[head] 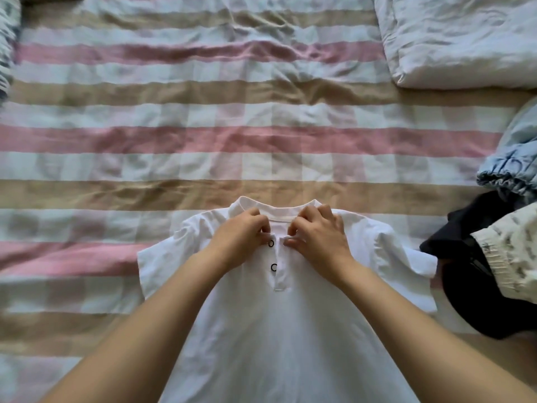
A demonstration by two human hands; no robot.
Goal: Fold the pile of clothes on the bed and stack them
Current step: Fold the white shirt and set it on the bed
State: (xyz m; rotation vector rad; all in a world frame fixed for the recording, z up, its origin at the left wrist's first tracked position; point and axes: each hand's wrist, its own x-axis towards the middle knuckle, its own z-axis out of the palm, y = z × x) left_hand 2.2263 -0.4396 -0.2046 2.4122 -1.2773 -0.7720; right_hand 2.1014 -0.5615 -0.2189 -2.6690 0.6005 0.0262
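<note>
A white short-sleeved shirt (279, 330) lies flat and face up on the striped bed (203, 141), collar away from me, with black ring buttons on its placket. My left hand (242, 232) pinches the left edge of the placket just below the collar. My right hand (316, 234) pinches the right edge opposite it. Both sleeves are spread out to the sides. At the right edge lies a pile of unfolded clothes: a black garment (465, 292), a light blue gathered piece (511, 167) and a white patterned piece (508, 257).
A folded white quilt (465, 39) sits at the far right corner. A blue-grey fabric (7, 48) shows at the far left edge. The wrinkled sheet stretches wide beyond the shirt.
</note>
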